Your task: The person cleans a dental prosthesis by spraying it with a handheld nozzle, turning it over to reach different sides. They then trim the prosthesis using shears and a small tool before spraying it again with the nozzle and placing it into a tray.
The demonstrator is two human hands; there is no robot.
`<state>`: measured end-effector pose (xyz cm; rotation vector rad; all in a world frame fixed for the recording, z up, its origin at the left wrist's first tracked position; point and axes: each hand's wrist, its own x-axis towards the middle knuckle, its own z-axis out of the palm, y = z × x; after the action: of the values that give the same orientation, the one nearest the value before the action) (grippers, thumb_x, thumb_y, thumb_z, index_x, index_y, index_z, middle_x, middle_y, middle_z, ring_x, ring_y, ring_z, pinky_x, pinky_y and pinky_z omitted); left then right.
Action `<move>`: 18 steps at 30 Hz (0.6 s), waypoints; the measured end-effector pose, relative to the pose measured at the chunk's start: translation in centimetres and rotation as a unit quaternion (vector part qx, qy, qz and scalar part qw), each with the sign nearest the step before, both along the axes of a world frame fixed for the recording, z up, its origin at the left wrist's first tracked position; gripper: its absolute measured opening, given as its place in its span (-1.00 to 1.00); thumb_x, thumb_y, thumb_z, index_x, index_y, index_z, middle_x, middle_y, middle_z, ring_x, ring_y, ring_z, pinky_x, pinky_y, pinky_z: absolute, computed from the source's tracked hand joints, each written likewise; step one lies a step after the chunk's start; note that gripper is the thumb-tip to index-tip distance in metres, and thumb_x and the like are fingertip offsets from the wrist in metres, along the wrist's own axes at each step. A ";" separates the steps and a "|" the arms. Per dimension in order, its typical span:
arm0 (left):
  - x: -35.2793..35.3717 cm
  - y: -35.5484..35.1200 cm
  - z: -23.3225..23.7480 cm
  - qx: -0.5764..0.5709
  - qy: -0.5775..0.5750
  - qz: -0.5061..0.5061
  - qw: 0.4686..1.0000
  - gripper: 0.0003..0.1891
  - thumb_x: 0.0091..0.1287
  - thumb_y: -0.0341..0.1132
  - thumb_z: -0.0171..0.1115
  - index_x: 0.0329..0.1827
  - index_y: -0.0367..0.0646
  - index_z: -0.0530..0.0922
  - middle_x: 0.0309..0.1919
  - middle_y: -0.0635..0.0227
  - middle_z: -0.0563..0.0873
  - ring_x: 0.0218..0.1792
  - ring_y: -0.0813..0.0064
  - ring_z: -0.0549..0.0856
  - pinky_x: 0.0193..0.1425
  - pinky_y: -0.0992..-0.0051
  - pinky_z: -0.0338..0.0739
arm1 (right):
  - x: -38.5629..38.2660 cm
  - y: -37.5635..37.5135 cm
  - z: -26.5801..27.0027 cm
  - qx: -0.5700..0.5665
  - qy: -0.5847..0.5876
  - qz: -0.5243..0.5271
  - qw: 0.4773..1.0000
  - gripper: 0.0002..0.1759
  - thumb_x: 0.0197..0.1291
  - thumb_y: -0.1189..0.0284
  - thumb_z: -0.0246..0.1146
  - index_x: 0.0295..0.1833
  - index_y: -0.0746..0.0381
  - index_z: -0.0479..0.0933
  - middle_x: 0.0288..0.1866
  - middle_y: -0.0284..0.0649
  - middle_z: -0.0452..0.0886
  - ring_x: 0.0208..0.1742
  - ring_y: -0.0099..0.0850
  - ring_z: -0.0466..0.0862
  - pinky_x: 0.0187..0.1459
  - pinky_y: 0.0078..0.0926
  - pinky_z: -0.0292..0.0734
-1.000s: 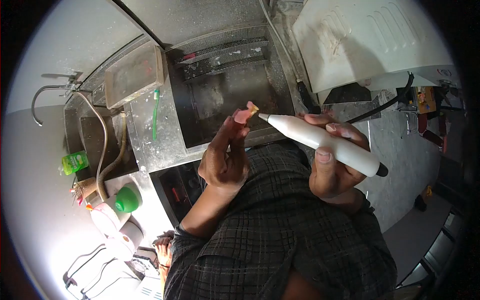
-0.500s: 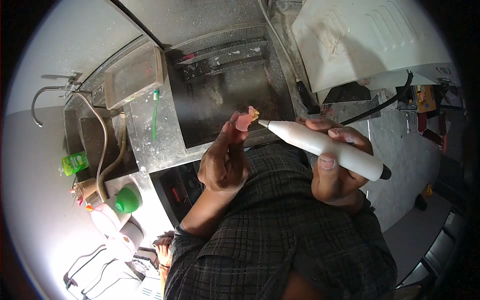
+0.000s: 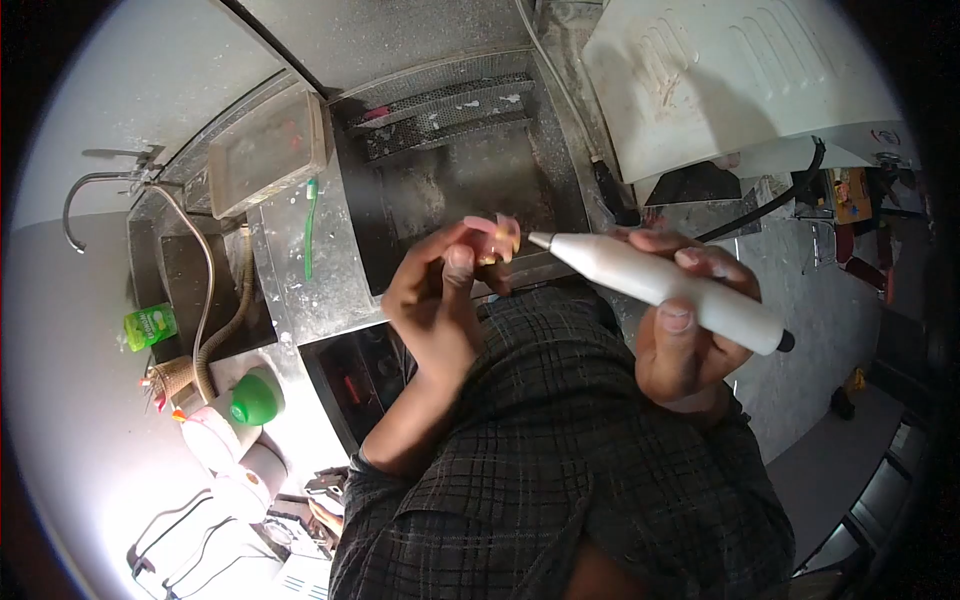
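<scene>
My left hand [image 3: 437, 300] is closed, pinching a pink denture [image 3: 492, 236] with yellowish teeth between thumb and fingers. The denture is held up over the front of the dark metal basin [image 3: 455, 185]. In my right hand [image 3: 690, 320] is a thick white pen-shaped handpiece [image 3: 655, 285] with a metal nozzle and a black rear end. Its nozzle points left at the denture, with a small gap between them. A faint haze hangs over the basin.
Left of the basin lie a green toothbrush [image 3: 310, 228] and a clear plastic tray [image 3: 265, 155]. Beyond are a sink with a hose, a green bowl [image 3: 254, 400] and a green packet [image 3: 150, 327]. A white machine [image 3: 740, 75] stands right. Another person's hand [image 3: 326, 518] shows lower left.
My left hand has turned the denture, so its curved inner side and teeth now show. The handpiece has shifted slightly right and down. The whitish spray streak has thinned.
</scene>
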<state>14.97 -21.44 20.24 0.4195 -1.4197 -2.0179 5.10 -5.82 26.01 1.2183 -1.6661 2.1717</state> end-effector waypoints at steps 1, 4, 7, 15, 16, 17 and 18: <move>-0.2 -0.1 -0.1 0.072 -0.009 -0.023 0.997 -0.77 0.44 -0.31 0.11 0.00 -0.30 0.48 -0.27 0.13 0.65 -0.50 0.53 0.54 -0.46 0.60 0.43 | -0.1 -0.1 -0.2 -0.027 0.014 -0.035 0.999 -0.59 0.17 0.61 0.21 0.09 0.51 0.27 -0.06 0.09 0.52 -0.04 -0.02 0.69 -0.04 -0.12 0.71; -0.6 -0.7 -0.8 0.238 0.086 -0.105 0.962 -0.85 0.43 -0.39 0.10 -0.04 -0.25 0.44 -0.39 0.25 0.58 -0.54 0.56 0.48 -0.49 0.62 0.33 | -0.4 0.1 0.0 -0.026 -0.019 -0.046 0.998 -0.58 0.21 0.59 0.20 0.11 0.53 0.26 -0.05 0.06 0.49 -0.06 -0.02 0.69 -0.04 -0.09 0.71; -0.4 -0.6 -0.4 0.302 0.130 -0.157 0.931 -0.83 0.36 -0.49 0.10 -0.08 -0.12 0.31 -0.41 0.24 0.54 -0.52 0.50 0.52 -0.50 0.60 0.35 | -0.1 0.1 -0.1 -0.043 -0.090 0.012 0.995 -0.59 0.21 0.59 0.19 0.12 0.51 0.27 -0.05 0.03 0.50 -0.05 -0.04 0.68 -0.06 -0.11 0.71; -0.5 -0.4 -0.9 0.319 0.151 -0.181 0.918 -0.61 0.24 -0.43 0.30 -0.16 -0.03 0.17 -0.45 0.26 0.49 -0.52 0.46 0.54 -0.54 0.57 0.54 | 0.9 0.1 -0.4 -0.029 -0.130 0.096 0.986 -0.67 0.16 0.62 0.23 0.02 0.50 0.35 -0.09 -0.03 0.50 -0.06 -0.05 0.69 -0.12 -0.20 0.73; -0.5 -0.4 -1.0 0.280 0.145 -0.183 0.931 -0.55 0.20 -0.41 0.38 -0.16 -0.03 0.16 -0.46 0.30 0.49 -0.53 0.48 0.54 -0.53 0.58 0.55 | 0.9 -0.1 -0.5 -0.029 -0.131 0.096 0.986 -0.67 0.16 0.62 0.23 0.02 0.50 0.35 -0.09 -0.03 0.50 -0.06 -0.05 0.69 -0.12 -0.20 0.73; -0.4 -0.5 -0.9 0.280 0.145 -0.184 0.931 -0.55 0.20 -0.41 0.38 -0.16 -0.03 0.16 -0.46 0.30 0.49 -0.53 0.48 0.54 -0.53 0.58 0.55 | 0.8 -0.2 -0.6 -0.040 -0.117 0.104 0.987 -0.66 0.15 0.62 0.23 0.02 0.50 0.35 -0.09 -0.02 0.50 -0.06 -0.05 0.69 -0.11 -0.19 0.73; -0.2 -0.6 -0.7 0.298 0.127 -0.197 0.925 -0.50 0.16 -0.39 0.43 -0.16 -0.02 0.15 -0.46 0.32 0.49 -0.53 0.48 0.55 -0.53 0.60 0.55 | 0.7 -0.3 -0.7 -0.052 -0.103 0.112 0.987 -0.66 0.14 0.63 0.24 0.02 0.50 0.35 -0.08 -0.01 0.50 -0.06 -0.05 0.69 -0.10 -0.18 0.73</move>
<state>14.72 -22.01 19.53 0.1082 -0.7459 -2.7155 5.84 -6.11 25.27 1.2423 -1.5281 2.5625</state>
